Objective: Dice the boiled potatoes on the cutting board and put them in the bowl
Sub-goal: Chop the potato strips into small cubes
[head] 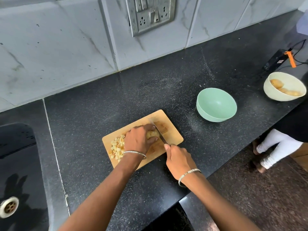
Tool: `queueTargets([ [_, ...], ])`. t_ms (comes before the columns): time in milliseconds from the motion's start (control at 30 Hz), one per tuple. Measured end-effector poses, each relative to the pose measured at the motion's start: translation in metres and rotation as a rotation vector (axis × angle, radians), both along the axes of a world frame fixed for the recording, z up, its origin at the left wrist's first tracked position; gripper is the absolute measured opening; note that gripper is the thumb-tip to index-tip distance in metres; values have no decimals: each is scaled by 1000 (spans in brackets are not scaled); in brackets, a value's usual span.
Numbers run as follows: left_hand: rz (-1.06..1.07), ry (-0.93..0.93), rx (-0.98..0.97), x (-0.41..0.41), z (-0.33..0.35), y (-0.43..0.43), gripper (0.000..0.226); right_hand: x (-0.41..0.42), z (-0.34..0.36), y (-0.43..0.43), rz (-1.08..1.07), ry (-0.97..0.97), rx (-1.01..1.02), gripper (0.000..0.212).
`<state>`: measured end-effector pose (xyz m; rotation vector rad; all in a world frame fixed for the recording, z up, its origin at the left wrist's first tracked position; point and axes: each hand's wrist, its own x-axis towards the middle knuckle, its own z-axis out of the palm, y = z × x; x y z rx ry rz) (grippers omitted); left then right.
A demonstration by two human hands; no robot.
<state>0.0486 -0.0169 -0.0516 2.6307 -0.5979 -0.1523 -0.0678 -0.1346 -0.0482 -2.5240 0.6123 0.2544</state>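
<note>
You work on a glossy speckled stone worktop; your board is matt wood, the knife shiny metal, green bowl and cream bowl smooth plastic.

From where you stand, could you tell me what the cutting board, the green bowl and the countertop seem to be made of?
Cutting board: probably wood or bamboo, pale tan, matte. Green bowl: likely plastic or melamine, uniform mint colour, soft sheen. Countertop: looks like polished granite, black with fine pale specks and faint reflections.
</note>
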Motion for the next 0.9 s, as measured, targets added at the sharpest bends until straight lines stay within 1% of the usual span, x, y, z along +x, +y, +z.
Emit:
queueTargets([
  [100, -2, -2, -1, 2, 0, 0, 35, -20, -4, 2, -3, 19, -39, 42],
  [233, -8, -26, 15, 2, -2, 0, 33, -14, -6, 7, -14, 46, -128, 44],
  [367, -26, -19, 11, 4, -3, 1, 35, -14, -6, 4, -16, 37, -78, 47],
  [433, -43, -31, 40, 3, -2, 1, 37, -15, -6, 3, -14, 28, -58, 46],
  [533, -121, -42, 83, 2, 1, -1, 43, -17, -6, 2, -10, 25, -51, 46],
  [600, -218, -45, 109, 5, 3, -2, 45, -18, -5, 1, -13, 34, -53, 46],
  [667, -335, -40, 159, 12, 5, -3, 41, -18, -4, 2, -13, 36, -55, 45],
  [733, -404, -9, 221, 18, 8, -4, 31, -20, -4, 2, -11, 26, -55, 44],
  [800, -421, 14, 261, 20, 11, -6, 24, -27, -5, 2, -12, 22, -47, 44],
  [900, -414, 32, 261, 21, 12, -10, 24, -48, -4, 2, -10, 15, -28, 45],
])
